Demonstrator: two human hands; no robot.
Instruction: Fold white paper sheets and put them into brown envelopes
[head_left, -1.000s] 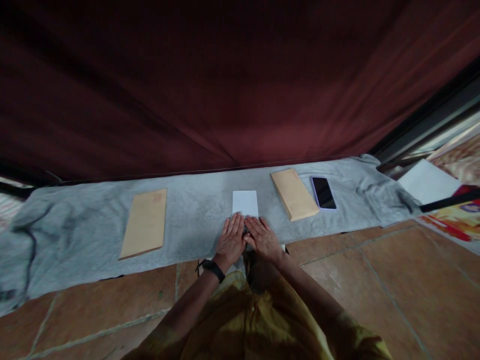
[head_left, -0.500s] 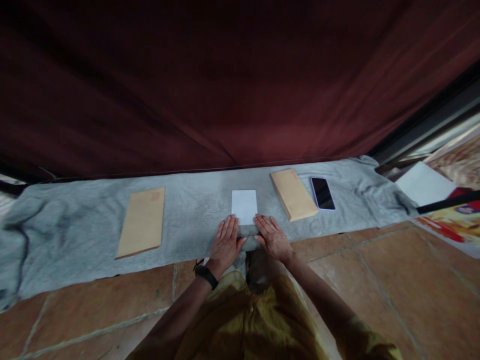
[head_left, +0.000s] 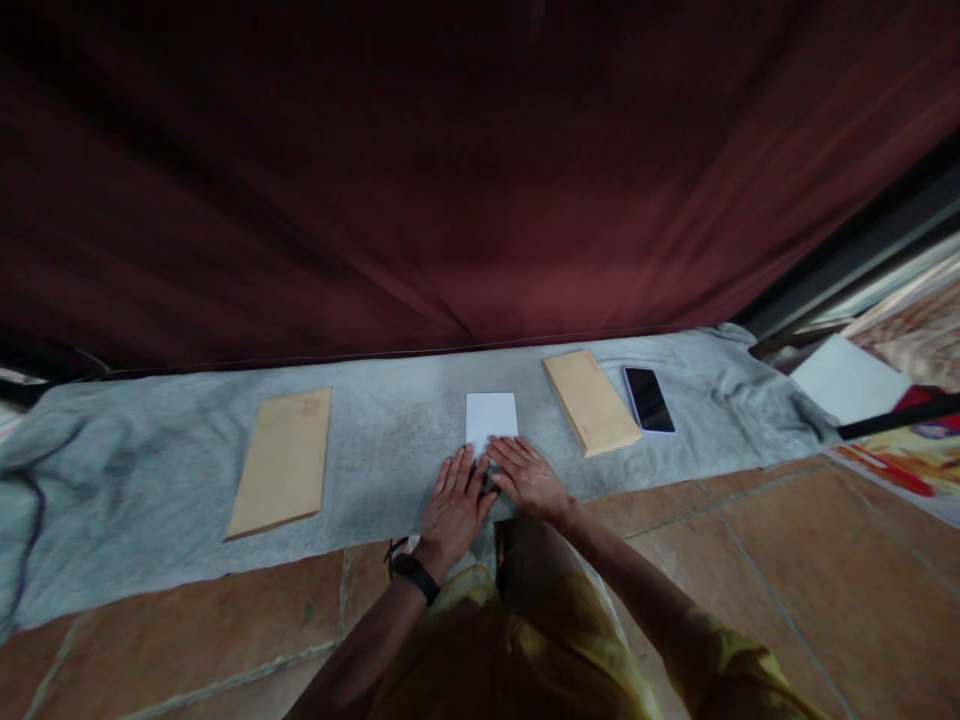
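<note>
A small white rectangle of paper [head_left: 491,413] lies flat on the grey cloth, straight in front of me. My left hand [head_left: 452,503] rests flat at its near left corner, fingers stretched out. Across its near edge lies my right hand [head_left: 527,474], with the fingers extended and the fingertips on the paper. The tips of both hands almost meet and hide the paper's near edge. Neither hand grasps anything. To the right is a brown envelope [head_left: 591,402] that looks thick; a flatter brown envelope [head_left: 283,460] lies off to the left.
A phone [head_left: 649,399] with a dark screen lies right of the thick envelope. The grey cloth [head_left: 390,420] covers a long narrow surface before a dark red curtain [head_left: 450,220]. Tiled floor [head_left: 787,560] is at the near side, and a colourful printed sheet [head_left: 907,455] at far right.
My right hand has slid left along the paper's near edge toward my left hand. My left hand stays nearly in place. The whole view has shifted slightly downward.
</note>
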